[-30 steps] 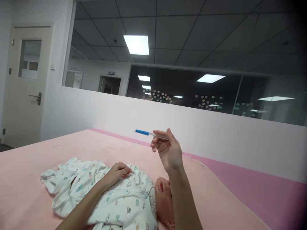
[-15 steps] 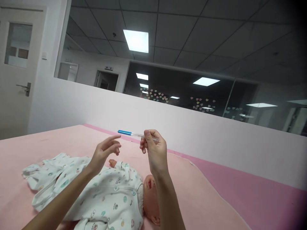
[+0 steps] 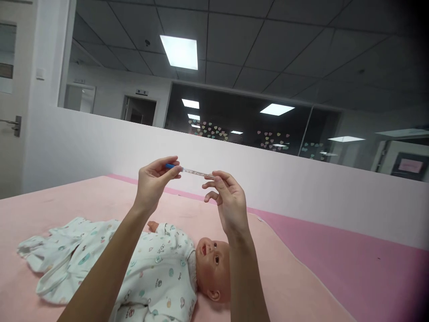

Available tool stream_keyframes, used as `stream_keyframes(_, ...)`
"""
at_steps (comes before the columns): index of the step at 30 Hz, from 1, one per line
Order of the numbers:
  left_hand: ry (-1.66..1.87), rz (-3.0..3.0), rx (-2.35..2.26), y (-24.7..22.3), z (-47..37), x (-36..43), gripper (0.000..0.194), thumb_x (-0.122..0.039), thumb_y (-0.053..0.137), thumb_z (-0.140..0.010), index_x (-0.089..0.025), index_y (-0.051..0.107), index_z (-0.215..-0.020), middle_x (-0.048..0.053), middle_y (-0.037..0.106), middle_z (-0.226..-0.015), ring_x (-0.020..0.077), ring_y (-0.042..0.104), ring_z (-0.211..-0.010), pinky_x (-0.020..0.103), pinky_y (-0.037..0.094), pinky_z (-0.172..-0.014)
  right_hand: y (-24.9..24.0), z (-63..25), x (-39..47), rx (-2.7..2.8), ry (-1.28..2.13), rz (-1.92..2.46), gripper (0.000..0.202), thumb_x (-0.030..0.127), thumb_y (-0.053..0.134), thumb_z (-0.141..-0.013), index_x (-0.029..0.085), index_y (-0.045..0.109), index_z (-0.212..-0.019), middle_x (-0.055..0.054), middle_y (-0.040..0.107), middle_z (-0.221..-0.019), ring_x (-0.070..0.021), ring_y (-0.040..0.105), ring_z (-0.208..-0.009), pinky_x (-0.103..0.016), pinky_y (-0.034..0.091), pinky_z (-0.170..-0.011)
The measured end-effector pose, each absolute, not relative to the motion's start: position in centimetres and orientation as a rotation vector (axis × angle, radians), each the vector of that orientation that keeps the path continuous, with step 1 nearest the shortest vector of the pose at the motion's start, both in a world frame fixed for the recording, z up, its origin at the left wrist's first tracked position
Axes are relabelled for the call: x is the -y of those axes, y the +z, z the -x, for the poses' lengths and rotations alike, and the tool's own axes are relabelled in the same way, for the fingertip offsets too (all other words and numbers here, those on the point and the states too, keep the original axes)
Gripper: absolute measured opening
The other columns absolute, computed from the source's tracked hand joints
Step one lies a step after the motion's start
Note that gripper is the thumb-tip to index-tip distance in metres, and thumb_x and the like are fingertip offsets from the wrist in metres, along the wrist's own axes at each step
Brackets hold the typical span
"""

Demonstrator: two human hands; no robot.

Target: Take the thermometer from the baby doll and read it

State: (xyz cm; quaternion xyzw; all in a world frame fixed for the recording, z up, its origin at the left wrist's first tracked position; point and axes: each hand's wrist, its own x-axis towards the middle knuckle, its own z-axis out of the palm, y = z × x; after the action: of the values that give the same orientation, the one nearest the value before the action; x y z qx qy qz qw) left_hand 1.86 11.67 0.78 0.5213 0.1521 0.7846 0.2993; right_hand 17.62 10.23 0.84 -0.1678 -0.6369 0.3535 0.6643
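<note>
A slim glass thermometer with a blue end is held up level in front of me, above the bed. My left hand pinches its blue end between thumb and fingers. The clear end lies in the pinch of my right hand, whose lower fingers are curled loosely. Below my hands a baby doll lies on its back, its head to the right and partly hidden by my right forearm. It wears a white printed romper; my left forearm covers part of the cloth.
A pale pink sheet covers the bed, with a darker pink strip along its back and right. Behind stands a low white wall below a large window. A door is at the far left.
My left hand has moved up and right and closed on the thermometer's blue end. My right hand's grip has shifted towards the clear tip. The view has turned slightly right.
</note>
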Motion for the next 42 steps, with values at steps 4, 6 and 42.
stream_keyframes(4, 2.01, -1.408, -0.356, 0.6, -2.0, -11.2, 0.038, -0.03, 0.064, -0.07, -0.018, 0.059, -0.106, 0.006, 0.063, -0.098, 0.0087, 0.06, -0.073, 0.027, 0.056, -0.075, 0.8, -17.7, -10.4, 1.359, 0.609, 0.47, 0.024, 0.034, 0.059, -0.075, 0.017, 0.058, -0.092, -0.005, 0.062, -0.087, -0.0112, 0.057, -0.064, -0.021, 0.049, -0.048)
stream_keyframes(6, 1.979, -1.437, -0.336, 0.6, -2.1, -11.0, 0.038, -0.033, 0.059, -0.074, -0.017, 0.057, -0.109, 0.008, 0.062, -0.103, 0.01, 0.061, -0.075, 0.03, 0.055, -0.078, 0.8, -17.4, -10.4, 1.287, 0.556, 0.479, 0.026, 0.034, 0.06, -0.074, 0.017, 0.056, -0.093, -0.005, 0.064, -0.085, -0.0109, 0.057, -0.062, -0.022, 0.049, -0.048)
stream_keyframes(42, 2.272, -1.296, -0.481, 0.1, -1.4, -11.8, 0.016, -0.039, 0.068, -0.065, -0.024, 0.069, -0.071, 0.0, 0.054, -0.119, 0.02, 0.043, -0.116, 0.041, 0.037, -0.101, 0.9, -18.4, -10.1, 1.223, 0.408, 0.618, 0.027, 0.04, 0.067, -0.064, 0.016, 0.068, -0.076, -0.002, 0.063, -0.067, -0.0114, 0.057, -0.061, -0.026, 0.049, -0.055)
